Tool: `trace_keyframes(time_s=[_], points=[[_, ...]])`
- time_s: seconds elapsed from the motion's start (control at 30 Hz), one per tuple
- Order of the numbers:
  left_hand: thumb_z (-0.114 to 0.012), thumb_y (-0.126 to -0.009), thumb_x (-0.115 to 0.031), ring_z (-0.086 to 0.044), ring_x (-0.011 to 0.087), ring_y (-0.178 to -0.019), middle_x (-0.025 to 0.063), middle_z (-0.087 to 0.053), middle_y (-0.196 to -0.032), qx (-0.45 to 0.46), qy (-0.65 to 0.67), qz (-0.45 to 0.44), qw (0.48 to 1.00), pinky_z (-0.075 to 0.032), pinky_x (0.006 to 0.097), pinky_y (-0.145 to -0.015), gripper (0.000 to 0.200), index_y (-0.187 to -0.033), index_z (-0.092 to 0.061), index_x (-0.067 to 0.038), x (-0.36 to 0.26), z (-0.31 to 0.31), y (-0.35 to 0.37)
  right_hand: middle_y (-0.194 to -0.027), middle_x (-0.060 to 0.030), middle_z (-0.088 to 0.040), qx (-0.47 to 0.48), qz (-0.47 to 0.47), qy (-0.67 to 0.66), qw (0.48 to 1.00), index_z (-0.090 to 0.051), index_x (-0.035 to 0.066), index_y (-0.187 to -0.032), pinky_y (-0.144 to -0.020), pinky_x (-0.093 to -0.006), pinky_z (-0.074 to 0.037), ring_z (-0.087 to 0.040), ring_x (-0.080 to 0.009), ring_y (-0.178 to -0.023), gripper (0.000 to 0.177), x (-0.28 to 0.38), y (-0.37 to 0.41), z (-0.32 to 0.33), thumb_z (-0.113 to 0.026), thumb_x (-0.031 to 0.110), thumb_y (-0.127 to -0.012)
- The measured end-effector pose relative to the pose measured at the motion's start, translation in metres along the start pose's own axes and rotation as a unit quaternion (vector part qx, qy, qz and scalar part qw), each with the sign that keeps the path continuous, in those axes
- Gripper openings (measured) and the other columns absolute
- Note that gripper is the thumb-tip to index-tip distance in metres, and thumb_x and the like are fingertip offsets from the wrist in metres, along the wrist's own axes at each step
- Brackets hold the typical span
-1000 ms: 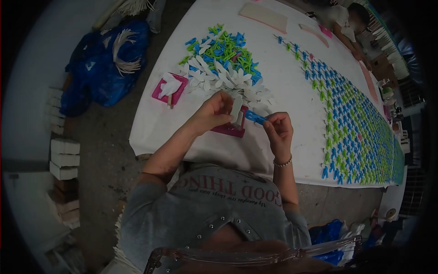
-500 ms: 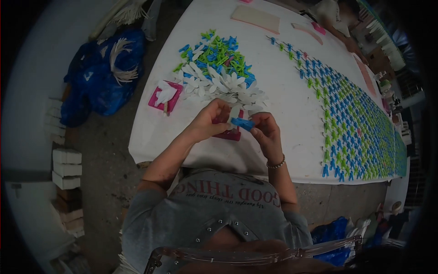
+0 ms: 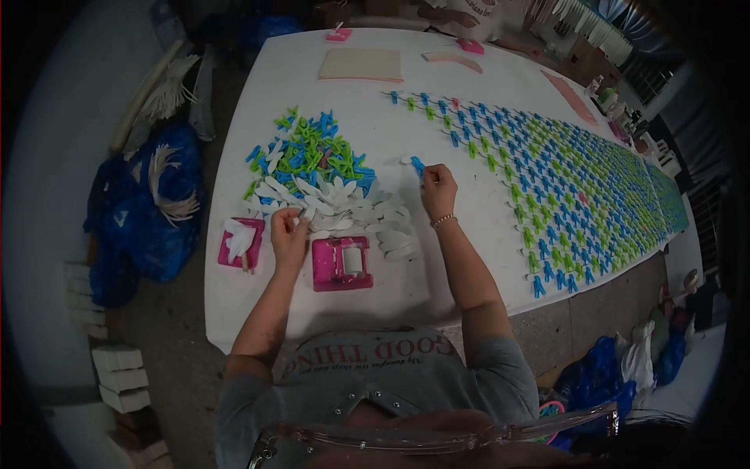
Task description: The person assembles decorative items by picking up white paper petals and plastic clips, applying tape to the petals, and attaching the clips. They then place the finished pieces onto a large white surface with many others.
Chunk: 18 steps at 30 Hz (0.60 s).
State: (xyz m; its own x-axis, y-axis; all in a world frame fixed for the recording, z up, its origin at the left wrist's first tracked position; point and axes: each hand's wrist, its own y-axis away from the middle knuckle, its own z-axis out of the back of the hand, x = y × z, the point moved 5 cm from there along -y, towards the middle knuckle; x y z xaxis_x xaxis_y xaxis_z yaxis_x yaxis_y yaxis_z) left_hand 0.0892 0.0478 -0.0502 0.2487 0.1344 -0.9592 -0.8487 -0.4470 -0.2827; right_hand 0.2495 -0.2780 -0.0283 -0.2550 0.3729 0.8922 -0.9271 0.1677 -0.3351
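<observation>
My right hand (image 3: 439, 194) is closed in a pinch on a blue clothespin (image 3: 418, 166), held over the white table to the right of the pile. A small white oval piece (image 3: 405, 160) sits at the clothespin's far end. At the near left edge of the loose white petal-shaped pieces (image 3: 344, 195), my left hand (image 3: 289, 233) pinches one white petal-shaped piece (image 3: 308, 214). Behind these pieces lies a heap of green and blue clothespins (image 3: 324, 147). A pink holder with a white roller (image 3: 319, 273) stands nearer to me, between my hands.
Rows of blue and green clothespins with white pieces (image 3: 562, 195) cover the table's right side. A second pink holder (image 3: 254, 227) stands at left. A flat cream board (image 3: 359, 64) lies farther back. Another person's torso (image 3: 469, 14) shows beyond the table; blue bags (image 3: 148, 211) lie left.
My hands have moved apart from over the pink holder. The right hand carried the blue clothespin right and away from me; the left went to the white pieces. The view has shifted.
</observation>
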Motion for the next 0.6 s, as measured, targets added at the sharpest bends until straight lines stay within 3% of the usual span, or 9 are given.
trace_keyframes(time_s=[0.03, 0.1, 0.2, 0.6], points=[[-0.062, -0.079, 0.001, -0.038, 0.0091, -0.072, -0.0012, -0.042, -0.084, -0.03, -0.052, -0.041, 0.997, -0.035, 0.022, -0.064, 0.022, -0.098, -0.052, -0.007, -0.001, 0.001, 0.0, -0.077, -0.0102, -0.062, -0.003, 0.002, -0.001, 1.0, -0.06, 0.002, -0.085, -0.061, -0.0305, -0.049, -0.06, -0.019, -0.065, 0.007, -0.006, -0.015, -0.005, -0.064, 0.008, -0.082], [-0.062, -0.079, 0.001, -0.038, 0.0094, -0.07, -0.0006, -0.043, -0.083, -0.023, -0.071, -0.047, 0.996, -0.036, 0.0223, -0.064, 0.021, -0.096, -0.053, -0.006, -0.005, -0.001, 0.001, -0.079, -0.0149, -0.061, -0.071, 0.068, 0.095, 0.991, -0.06, 0.003, -0.081, -0.062, -0.0341, -0.048, -0.061, -0.0267, -0.068, 0.006, -0.009, -0.041, -0.009, -0.064, 0.007, -0.08], [-0.061, -0.079, 0.001, -0.038, 0.0097, -0.069, 0.0, -0.043, -0.083, -0.019, -0.093, -0.048, 0.994, -0.036, 0.0226, -0.063, 0.019, -0.094, -0.053, -0.006, -0.01, -0.002, 0.001, -0.08, -0.0156, -0.06, -0.111, 0.091, 0.113, 0.983, -0.059, 0.003, -0.08, -0.064, -0.0381, -0.048, -0.06, -0.0324, -0.071, 0.005, -0.017, -0.078, -0.022, -0.062, 0.006, -0.081], [-0.061, -0.079, 0.003, -0.038, 0.0092, -0.069, -0.0003, -0.043, -0.083, -0.02, -0.084, -0.024, 0.996, -0.035, 0.0217, -0.063, 0.02, -0.094, -0.052, -0.006, -0.009, -0.004, 0.0, -0.086, -0.0182, -0.057, -0.16, 0.051, 0.231, 0.958, -0.058, 0.005, -0.081, -0.067, -0.0434, -0.047, -0.057, -0.0374, -0.075, 0.005, -0.041, -0.139, -0.035, -0.061, 0.009, -0.081]])
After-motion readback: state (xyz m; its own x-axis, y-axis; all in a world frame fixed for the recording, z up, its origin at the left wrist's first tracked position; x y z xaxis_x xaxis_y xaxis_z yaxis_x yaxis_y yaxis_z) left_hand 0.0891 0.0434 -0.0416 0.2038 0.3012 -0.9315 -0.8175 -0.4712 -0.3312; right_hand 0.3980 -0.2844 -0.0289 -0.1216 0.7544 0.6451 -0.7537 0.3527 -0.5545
